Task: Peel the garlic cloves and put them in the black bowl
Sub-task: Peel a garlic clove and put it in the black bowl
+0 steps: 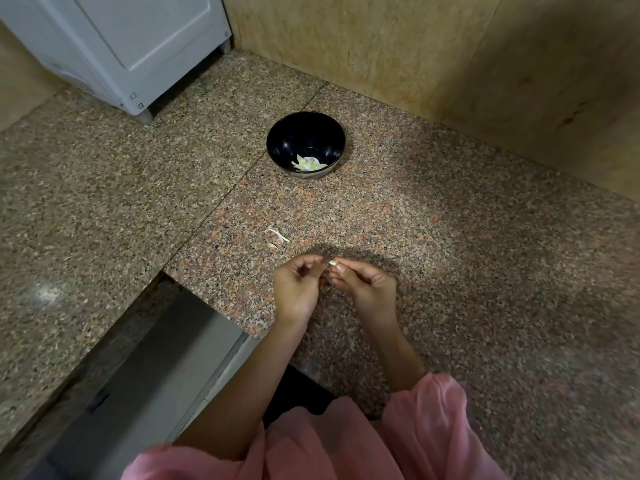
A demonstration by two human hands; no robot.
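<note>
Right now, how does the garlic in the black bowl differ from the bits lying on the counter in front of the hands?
The garlic in the bowl is plump, pale yellow and piled at the bottom of the black bowl. The bits on the counter are thin, curled, whitish strips, apparently skins, scattered loose on the granite counter. The bowl pile is larger; the counter bits are few. Both lie untouched by either hand.

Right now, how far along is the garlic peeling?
Partly done. Several peeled cloves already lie in the black bowl, and shed skins sit on the granite counter. In hand: the left hand and right hand pinch one small garlic clove between their fingers. It isn't in the bowl yet. I can't see any further unpeeled cloves.
</note>
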